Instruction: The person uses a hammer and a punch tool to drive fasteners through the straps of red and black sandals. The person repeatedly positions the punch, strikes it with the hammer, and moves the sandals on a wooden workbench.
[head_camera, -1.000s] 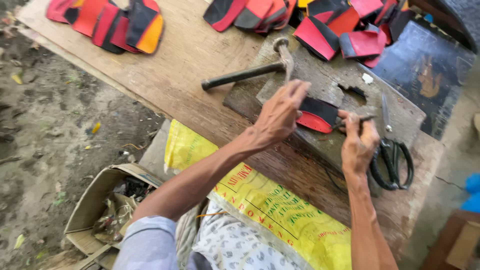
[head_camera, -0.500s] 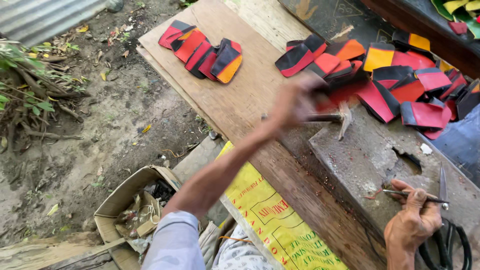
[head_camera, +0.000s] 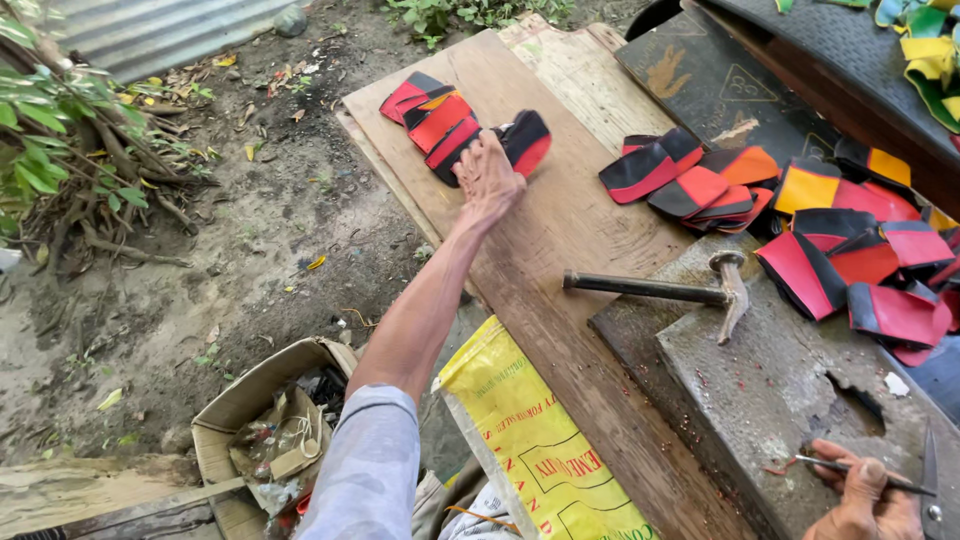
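My left hand (head_camera: 487, 178) reaches far out to a small pile of red, black and orange folded pieces (head_camera: 440, 120) at the far end of the wooden plank (head_camera: 570, 240). Its fingers rest on the pile, beside a black-and-red piece (head_camera: 527, 140); whether they still grip it is hidden. At the bottom right corner my right hand (head_camera: 862, 505) pinches a thin metal spike (head_camera: 845, 470) lying over the grey stone slab (head_camera: 770, 400).
A hammer (head_camera: 665, 290) lies across the slab's far edge. A bigger heap of red and black pieces (head_camera: 840, 240) sits at right, near a black rubber mat (head_camera: 720, 80). Below the plank are a yellow sack (head_camera: 530, 450), a cardboard box (head_camera: 265, 430) and bare dirt.
My left hand left the slab and swung left along the plank with a red-black piece to the far pile. The view followed left. My right hand stayed on the slab with the spike.
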